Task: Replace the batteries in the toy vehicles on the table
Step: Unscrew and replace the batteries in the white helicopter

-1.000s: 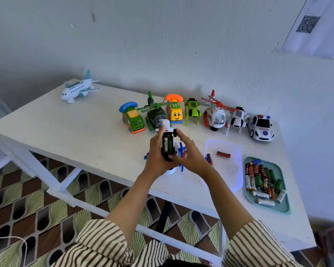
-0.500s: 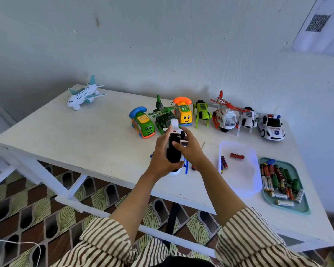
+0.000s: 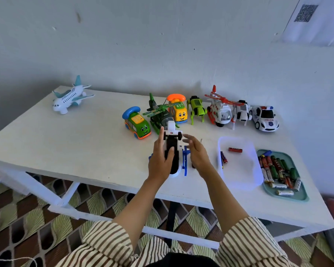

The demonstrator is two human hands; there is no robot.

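- Because its black underside is turned up, the toy (image 3: 173,142) is judged to be held this way so that the battery bay can be reached; whether the cover is on cannot be told.
- The toy is kept above the front of the bench (image 3: 66,143), gripped by the left hand (image 3: 159,158), with the thumb laid across the underside to steady it.
- The right hand (image 3: 198,153) is held open just beside the toy, fingers relaxed and nothing carried; contact cannot be told.
- A clear tray (image 3: 239,182) is set just right of the hands, with a red battery (image 3: 235,150) and a dark battery (image 3: 224,158) in it, probably spent ones.
- A green tray (image 3: 301,198), farther right, is filled with a battery heap (image 3: 276,168), likely placed within the right hand's reach.
- The other toys (image 3: 181,112) are lined along the wall, out of the working space.
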